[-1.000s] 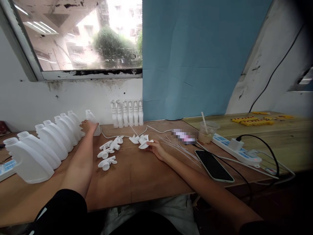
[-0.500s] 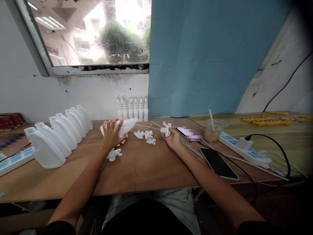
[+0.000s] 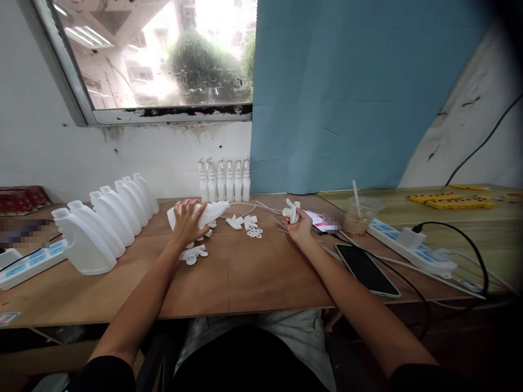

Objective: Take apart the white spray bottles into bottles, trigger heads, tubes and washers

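Note:
My left hand (image 3: pixel 189 220) is closed over the body of a white plastic bottle (image 3: pixel 214 213), which lies tilted with its neck pointing right. In my right hand (image 3: pixel 300 226) is a white trigger spray head (image 3: pixel 291 211), gripped by the fingers and held a little above the table. Between the hands lie loose white spray parts (image 3: pixel 235 222) and a small cluster of white rings (image 3: pixel 254 232). Another white trigger head (image 3: pixel 193 254) rests on the table just below my left hand. The underside of the held bottle is hidden by my fingers.
White open-necked bottles (image 3: pixel 87 239) stand in a row at left. Several bottles with spray heads (image 3: pixel 223 182) line the wall. To the right are a dark phone (image 3: pixel 368 270), a lit phone (image 3: pixel 321 221), a plastic cup (image 3: pixel 359 218), a power strip (image 3: pixel 408 247) and cables.
My right hand has shifted slightly right with the trigger spray head, which has turned in the fingers. My left hand keeps its hold on the bottle. The camera view has shifted a little.

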The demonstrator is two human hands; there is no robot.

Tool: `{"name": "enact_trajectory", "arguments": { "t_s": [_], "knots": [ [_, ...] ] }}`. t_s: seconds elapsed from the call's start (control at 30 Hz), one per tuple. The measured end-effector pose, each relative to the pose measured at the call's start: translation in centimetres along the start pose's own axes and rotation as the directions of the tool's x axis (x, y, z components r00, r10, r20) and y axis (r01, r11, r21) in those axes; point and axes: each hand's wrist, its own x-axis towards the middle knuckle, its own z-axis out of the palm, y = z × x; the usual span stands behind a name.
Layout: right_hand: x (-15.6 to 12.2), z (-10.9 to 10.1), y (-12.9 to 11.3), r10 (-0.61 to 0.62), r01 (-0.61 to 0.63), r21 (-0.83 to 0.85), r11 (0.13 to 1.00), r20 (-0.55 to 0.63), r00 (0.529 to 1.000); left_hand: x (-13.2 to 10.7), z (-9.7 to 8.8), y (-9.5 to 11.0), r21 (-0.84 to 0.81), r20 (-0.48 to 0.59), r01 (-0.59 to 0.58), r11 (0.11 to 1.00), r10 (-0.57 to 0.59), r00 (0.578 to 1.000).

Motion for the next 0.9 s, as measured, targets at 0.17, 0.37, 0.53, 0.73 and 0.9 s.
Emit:
{"name": "enact_trajectory", "arguments": {
  "t_s": [0.17,0.37,0.53,0.73,0.9],
  "knots": [
    [0.1,-0.2,-0.2,-0.014,0.014,-0.004,1.000,-0.013,1.000,0.0,0.0,0.1,-0.020,-0.008,-0.004,1.000,0.004,1.000],
    [0.2,-0.4,-0.4,-0.029,0.028,-0.049,0.998,-0.018,0.999,-0.2,0.2,0.2,-0.002,-0.009,0.003,1.000,-0.003,1.000],
    [-0.7,0.6,0.3,-0.027,0.034,-0.131,0.991,0.056,0.998,-0.1,0.3,0.8,-0.019,0.003,-0.054,0.998,0.054,0.999],
    [-3.8,3.4,1.9,0.067,-0.003,-0.224,0.975,0.278,0.958,0.2,-0.1,3.5,-0.042,0.067,-0.200,0.979,0.202,0.977],
    [-6.0,4.9,3.6,0.139,-0.017,-0.307,0.952,0.383,0.913,0.2,-0.3,5.6,-0.097,0.118,-0.269,0.958,0.279,0.953]
  ]
}}
